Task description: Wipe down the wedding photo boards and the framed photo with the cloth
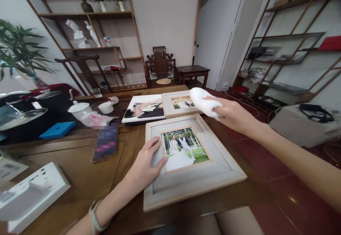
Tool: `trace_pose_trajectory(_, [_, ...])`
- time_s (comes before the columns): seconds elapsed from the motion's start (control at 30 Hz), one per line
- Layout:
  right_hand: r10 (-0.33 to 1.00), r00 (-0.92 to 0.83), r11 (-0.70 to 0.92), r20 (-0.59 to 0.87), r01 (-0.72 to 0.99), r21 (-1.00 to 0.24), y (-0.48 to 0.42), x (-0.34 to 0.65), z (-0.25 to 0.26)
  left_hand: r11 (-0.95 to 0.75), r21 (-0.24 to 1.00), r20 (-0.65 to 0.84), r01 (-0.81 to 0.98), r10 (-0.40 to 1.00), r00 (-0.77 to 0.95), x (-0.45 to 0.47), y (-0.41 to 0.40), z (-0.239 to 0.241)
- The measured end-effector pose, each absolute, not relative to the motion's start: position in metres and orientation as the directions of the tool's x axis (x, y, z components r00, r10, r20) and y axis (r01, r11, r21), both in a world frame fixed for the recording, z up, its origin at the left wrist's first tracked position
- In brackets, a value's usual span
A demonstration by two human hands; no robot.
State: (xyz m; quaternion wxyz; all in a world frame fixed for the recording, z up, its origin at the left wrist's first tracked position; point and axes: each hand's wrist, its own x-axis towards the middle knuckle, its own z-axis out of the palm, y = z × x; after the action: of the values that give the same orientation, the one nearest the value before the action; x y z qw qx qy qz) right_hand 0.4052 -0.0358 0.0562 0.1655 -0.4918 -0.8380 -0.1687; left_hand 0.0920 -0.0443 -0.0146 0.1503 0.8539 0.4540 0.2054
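A large white-framed wedding photo [213, 164] lies flat at the near right edge of the wooden table [80, 164]. My left hand [146, 165] rests flat on the frame's left side, fingers spread and touching the picture's edge. My right hand [231, 116] hovers above the frame's far right corner, closed around a folded white cloth [204, 101]. Behind it lies a smaller white-framed photo [176, 104], and to its left a frameless photo print [145, 108].
A white teapot [78, 108], a white cup [106, 107], a blue box [57, 130] and dark pots stand at the table's left. A white box [32, 192] sits at the near left corner. Wooden shelves line the walls; a grey bag [306, 123] lies on the floor at right.
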Motion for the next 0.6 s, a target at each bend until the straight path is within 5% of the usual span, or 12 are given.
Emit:
trace_pose_trajectory(0.13, [0.677, -0.608, 0.58, 0.415, 0.788, 0.208, -0.031, 0.386, 0.031, -0.545, 0.437, 0.262, 0.716, 0.838, 0.478, 0.095, -0.046, -0.022])
trace_pose_trajectory(0.37, [0.748, -0.587, 0.562, 0.311, 0.808, 0.175, -0.026, 0.358, -0.004, -0.526, 0.432, 0.212, 0.732, 0.849, 0.484, 0.094, -0.047, -0.024])
trace_pose_trajectory(0.6, [0.736, -0.661, 0.653, 0.15, 0.75, 0.103, -0.082, 0.349, 0.012, -0.531, 0.406, 0.204, 0.744, 0.846, 0.493, 0.095, -0.046, -0.024])
